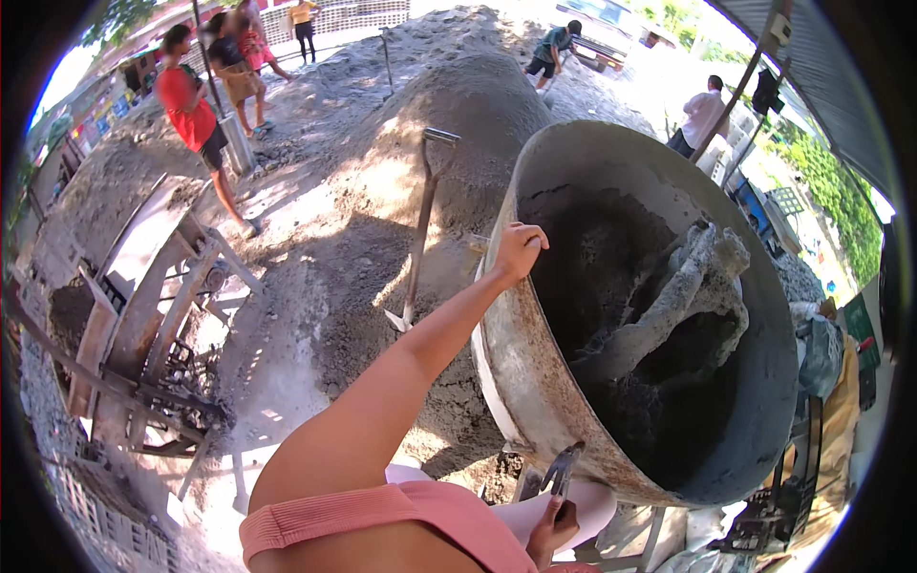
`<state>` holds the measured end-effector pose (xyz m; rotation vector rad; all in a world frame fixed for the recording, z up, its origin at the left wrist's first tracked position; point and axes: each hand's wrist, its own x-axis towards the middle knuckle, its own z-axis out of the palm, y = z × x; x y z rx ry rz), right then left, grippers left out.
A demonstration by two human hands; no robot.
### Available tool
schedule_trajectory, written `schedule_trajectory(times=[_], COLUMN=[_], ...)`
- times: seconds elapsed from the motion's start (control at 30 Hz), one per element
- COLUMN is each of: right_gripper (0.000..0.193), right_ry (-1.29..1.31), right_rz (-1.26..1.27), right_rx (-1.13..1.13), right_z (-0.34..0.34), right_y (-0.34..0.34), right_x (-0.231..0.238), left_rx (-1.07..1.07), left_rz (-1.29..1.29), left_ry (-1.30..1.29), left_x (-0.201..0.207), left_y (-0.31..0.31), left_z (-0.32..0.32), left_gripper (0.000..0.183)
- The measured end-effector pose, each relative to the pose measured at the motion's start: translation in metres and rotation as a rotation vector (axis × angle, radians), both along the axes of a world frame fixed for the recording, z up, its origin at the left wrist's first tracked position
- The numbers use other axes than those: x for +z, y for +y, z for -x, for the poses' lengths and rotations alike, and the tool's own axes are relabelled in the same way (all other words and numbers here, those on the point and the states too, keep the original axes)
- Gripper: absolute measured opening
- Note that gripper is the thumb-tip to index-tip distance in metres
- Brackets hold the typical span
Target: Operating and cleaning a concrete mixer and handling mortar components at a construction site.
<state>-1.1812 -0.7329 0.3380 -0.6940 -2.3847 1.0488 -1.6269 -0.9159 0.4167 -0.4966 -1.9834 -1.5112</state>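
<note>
A large round mixer drum (544, 382), rust-stained outside, stands tilted in front of me. Grey, wet-looking mix (592, 239) lies inside it, around a thick mixing arm (659, 291) caked with cement. My left hand (521, 251) rests at the drum's left rim, fingers curled over the edge. Low by my lap, my right hand (554, 527) is closed around a dark metal hand tool (562, 470). Its tip reaches the drum's near lower rim; its exact kind is unclear, and part of it is hidden by my fingers.
A shovel (420, 229) stands upright beside a grey sand heap (468, 105). At left is a metal-framed machine (143, 315). Several people stand farther back, one in a red shirt (186, 105); another person (552, 53) bends near a parked vehicle (600, 29). Bags (820, 353) lie right of the drum.
</note>
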Motion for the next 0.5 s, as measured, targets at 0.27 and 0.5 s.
schedule_trajectory(times=[0.27,0.5], right_gripper=[0.033,0.032], right_ry=[-0.243,-0.268], right_rz=[-0.290,-0.243], right_rx=[-0.019,0.151], right_z=[-0.005,0.004], right_y=[-0.004,-0.008], right_x=[0.008,0.035], left_rx=[-0.033,-0.067], left_rz=[0.007,-0.020], left_ry=[-0.003,-0.028], left_x=[-0.005,-0.006], left_y=[0.009,0.008], left_z=[-0.002,-0.001], left_gripper=[0.013,0.014])
